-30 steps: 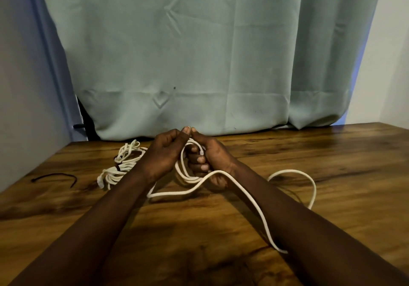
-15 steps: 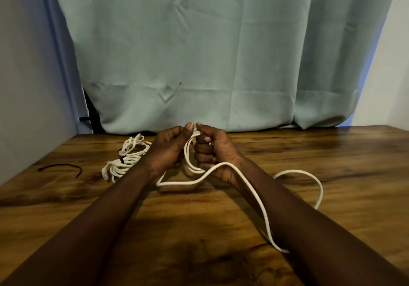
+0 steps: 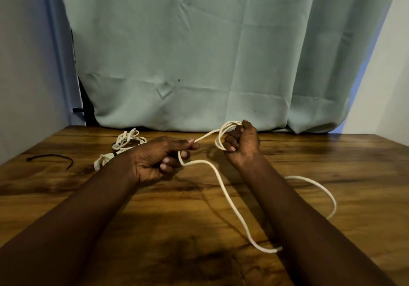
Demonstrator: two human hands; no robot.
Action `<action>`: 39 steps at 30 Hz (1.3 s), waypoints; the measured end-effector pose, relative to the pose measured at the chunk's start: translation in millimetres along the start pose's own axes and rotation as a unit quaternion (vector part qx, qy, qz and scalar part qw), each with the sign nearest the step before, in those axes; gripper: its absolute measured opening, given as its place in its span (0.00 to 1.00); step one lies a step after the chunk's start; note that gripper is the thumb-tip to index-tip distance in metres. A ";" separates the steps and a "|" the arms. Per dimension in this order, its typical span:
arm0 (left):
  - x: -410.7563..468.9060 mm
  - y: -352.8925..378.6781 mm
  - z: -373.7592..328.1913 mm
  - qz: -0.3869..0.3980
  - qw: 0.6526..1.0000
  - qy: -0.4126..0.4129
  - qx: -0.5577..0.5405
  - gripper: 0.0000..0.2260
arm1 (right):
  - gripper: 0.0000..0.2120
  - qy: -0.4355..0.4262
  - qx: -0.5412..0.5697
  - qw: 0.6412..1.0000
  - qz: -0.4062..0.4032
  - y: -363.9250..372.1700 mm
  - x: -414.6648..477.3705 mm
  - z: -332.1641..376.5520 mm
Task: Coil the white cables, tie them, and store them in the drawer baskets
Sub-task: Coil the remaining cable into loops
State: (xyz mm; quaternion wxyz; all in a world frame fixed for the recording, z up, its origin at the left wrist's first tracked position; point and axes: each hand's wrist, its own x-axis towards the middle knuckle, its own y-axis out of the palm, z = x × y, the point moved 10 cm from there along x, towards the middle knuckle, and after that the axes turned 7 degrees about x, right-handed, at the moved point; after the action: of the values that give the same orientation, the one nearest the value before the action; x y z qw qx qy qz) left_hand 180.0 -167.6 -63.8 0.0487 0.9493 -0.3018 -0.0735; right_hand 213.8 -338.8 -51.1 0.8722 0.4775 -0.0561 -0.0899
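Observation:
My right hand (image 3: 242, 144) grips a few coiled loops of a white cable (image 3: 223, 191) above the wooden table (image 3: 332, 159). My left hand (image 3: 161, 159) pinches the same cable a short way to the left, and the stretch between the two hands is taut. The rest of this cable trails toward me across the table, passes under my right forearm and loops out on the right. A second white cable (image 3: 124, 144) lies bunched behind my left wrist with a black tie around it.
A loose black tie (image 3: 52, 158) lies on the table at the far left. A pale green curtain (image 3: 199, 64) hangs right behind the table's back edge, and a wall closes off the left side. No drawer or basket shows.
My hands were together at the coil. They have drawn apart: the right went up and to the right with the loops, the left slid along the cable and pulled a length straight.

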 end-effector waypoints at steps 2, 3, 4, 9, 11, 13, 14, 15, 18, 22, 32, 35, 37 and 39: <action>1.3 -2.7 1.3 -0.010 1.000 0.002 -0.010 0.07 | 0.21 -0.002 -0.010 1.000 0.000 -3.7 0.4 1.7; 3.0 -3.8 1.6 -0.022 0.999 0.005 -0.034 0.06 | 0.21 0.000 -0.016 1.000 0.000 -4.6 -0.5 0.0; 5.3 -4.9 1.2 -0.038 0.997 0.008 -0.066 0.06 | 0.22 0.004 -0.018 1.000 0.001 -4.7 -0.1 -2.1; 6.6 -41.2 -16.9 -0.226 0.969 0.100 0.025 0.13 | 0.23 0.066 -0.016 0.997 0.024 0.8 -4.0 -13.1; -16.3 -54.5 -48.6 -0.367 0.832 0.184 0.373 0.13 | 0.25 0.110 -0.016 0.992 0.061 12.1 -12.1 -15.3; -28.0 -40.6 -63.4 -0.400 0.652 0.219 0.606 0.13 | 0.25 0.139 -0.017 0.984 0.108 28.5 -22.8 -15.3; -26.8 -35.9 -63.3 -0.390 0.614 0.217 0.650 0.13 | 0.25 0.143 -0.014 0.982 0.123 35.6 -26.7 -14.7; -23.3 -32.0 -59.9 -0.377 0.595 0.206 0.679 0.14 | 0.25 0.142 -0.005 0.981 0.134 41.6 -30.0 -14.8; -13.1 -9.9 -48.6 -0.337 0.560 0.189 0.733 0.14 | 0.23 0.106 0.022 0.985 0.138 49.3 -30.2 -11.7; -12.2 4.7 -45.2 -0.321 0.573 0.193 0.729 0.14 | 0.19 0.006 -0.044 0.994 0.104 37.2 -22.2 3.8; -3.3 46.3 -25.3 -0.115 0.754 0.230 0.605 0.08 | 0.19 -0.200 -0.566 0.792 0.113 47.2 -41.7 1.3; 4.1 30.8 -8.6 -0.048 0.927 0.109 0.355 0.03 | 0.24 -0.231 -0.709 0.648 0.154 55.7 -48.7 -10.4; 0.9 23.4 0.4 0.003 0.966 0.023 0.259 0.04 | 0.24 -0.277 -0.747 0.580 0.169 65.9 -51.4 -13.5; -9.2 18.4 1.1 0.051 0.976 -0.029 0.211 0.06 | 0.26 -0.324 -0.764 0.525 0.188 73.9 -54.5 -19.3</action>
State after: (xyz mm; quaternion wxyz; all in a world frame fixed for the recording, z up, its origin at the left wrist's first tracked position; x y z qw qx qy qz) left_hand 162.0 -177.3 -61.4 -0.1573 0.9190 -0.3600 -0.0330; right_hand 171.7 -272.4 0.2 0.8215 -0.4552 -0.3336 -0.0807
